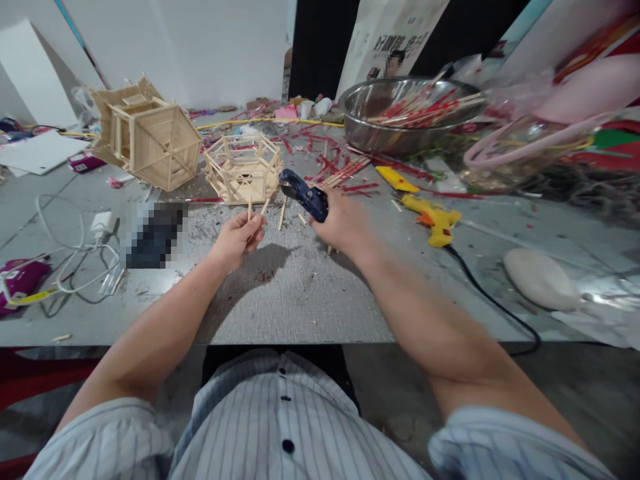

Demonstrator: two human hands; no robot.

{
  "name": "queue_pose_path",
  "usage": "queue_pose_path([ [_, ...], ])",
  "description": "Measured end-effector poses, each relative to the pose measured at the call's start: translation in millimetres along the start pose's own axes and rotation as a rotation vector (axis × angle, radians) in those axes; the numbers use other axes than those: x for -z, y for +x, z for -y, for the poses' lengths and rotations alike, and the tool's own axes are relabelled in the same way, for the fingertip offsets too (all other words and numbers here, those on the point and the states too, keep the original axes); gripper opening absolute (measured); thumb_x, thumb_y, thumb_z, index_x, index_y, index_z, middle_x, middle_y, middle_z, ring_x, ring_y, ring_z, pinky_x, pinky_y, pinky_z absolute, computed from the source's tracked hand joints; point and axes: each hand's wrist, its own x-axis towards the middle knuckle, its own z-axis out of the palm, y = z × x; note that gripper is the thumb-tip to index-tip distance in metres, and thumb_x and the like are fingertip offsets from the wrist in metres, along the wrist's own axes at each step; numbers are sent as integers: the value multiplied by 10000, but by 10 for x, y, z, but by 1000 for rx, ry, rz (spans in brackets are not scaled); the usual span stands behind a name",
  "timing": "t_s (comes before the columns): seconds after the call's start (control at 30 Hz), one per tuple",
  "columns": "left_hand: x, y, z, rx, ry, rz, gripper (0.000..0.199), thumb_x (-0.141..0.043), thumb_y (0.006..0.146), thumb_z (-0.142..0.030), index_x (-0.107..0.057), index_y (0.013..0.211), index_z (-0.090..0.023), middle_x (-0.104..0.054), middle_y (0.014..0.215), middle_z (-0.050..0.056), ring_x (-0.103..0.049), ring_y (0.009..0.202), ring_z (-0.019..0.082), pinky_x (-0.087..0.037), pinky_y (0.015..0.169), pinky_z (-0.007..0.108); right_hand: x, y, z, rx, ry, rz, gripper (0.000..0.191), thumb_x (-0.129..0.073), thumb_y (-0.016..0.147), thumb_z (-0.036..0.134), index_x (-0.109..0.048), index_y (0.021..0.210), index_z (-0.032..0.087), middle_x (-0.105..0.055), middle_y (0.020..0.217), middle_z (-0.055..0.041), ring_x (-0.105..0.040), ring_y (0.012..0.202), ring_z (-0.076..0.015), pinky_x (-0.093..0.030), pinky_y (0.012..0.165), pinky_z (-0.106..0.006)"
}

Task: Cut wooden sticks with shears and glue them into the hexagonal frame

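My left hand is closed, pinching short wooden sticks that point up from the fingers. To its right, my right hand is wrapped round a dark blue hand cutter with a curved jaw, the jaw aimed to the left. Just beyond both hands stands an open hexagonal frame of wooden sticks. Behind it on the left, a larger wooden-stick lantern-like model lies on its side. Loose stick pieces lie between the hands, and a few stick ends show below my right hand.
A steel basin holds red-and-plain sticks. Red scraps and sticks litter the table in front of it. A yellow glue gun with a black cord lies right. White cables and a blurred dark rectangle lie left.
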Motion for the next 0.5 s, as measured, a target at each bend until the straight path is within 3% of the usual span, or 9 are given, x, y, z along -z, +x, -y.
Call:
queue_pose_path([
  [0.1,-6,-11,-14,61,-27,70,273,-685,794,-380,-508,827,-175,-641,596,-19,-530,389,84,-378,400,195,-61,2,-20,-1,-20,-2,637,-596,794,314,-437,1383,130,-597,1235,-210,-573,1117,-356,-448,904,-494],
  [0.2,-5,-17,-15,118,-72,106,292,-714,776,-345,-491,862,-177,-689,682,0,-620,460,118,-486,476,230,-93,-6,-48,-6,-78,4,676,-630,799,426,-445,1364,104,-602,1199,-240,-574,1097,-381,-440,891,-512],
  [0.5,-23,-22,26,180,-68,195,261,-714,779,-266,-500,886,-161,-686,719,-3,-662,540,121,-525,544,241,-181,13,-161,-40,-230,154,767,-612,784,624,-501,1287,56,-594,1177,-281,-555,1122,-405,-406,919,-546],
])
